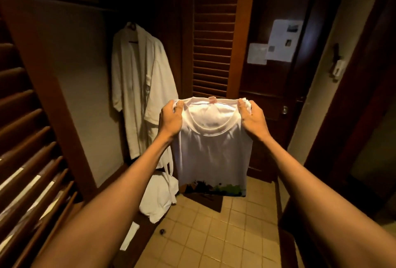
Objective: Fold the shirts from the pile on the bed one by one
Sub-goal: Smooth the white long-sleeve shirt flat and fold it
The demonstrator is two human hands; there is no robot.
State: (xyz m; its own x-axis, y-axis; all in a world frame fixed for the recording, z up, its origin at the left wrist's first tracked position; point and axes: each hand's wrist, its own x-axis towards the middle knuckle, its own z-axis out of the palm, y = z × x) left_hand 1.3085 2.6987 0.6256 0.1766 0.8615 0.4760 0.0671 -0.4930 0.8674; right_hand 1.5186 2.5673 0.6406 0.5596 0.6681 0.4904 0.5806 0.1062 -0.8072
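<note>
Shirt (pixel 214 154), white, clear of the floor just right of the robe (pixel 137 79), long axis vertical, collar uppermost; left hand (pixel 171 117) and right hand (pixel 254 117) level, equally near, each gripping one shoulder with curled fingers.

no legible text, door papers (pixel 280 41) blurred, shirt label (pixel 212 99) unreadable

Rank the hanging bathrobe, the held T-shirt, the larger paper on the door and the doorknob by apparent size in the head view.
1. bathrobe
2. T-shirt, close behind and nearer the camera, so unsure
3. paper
4. doorknob
</note>
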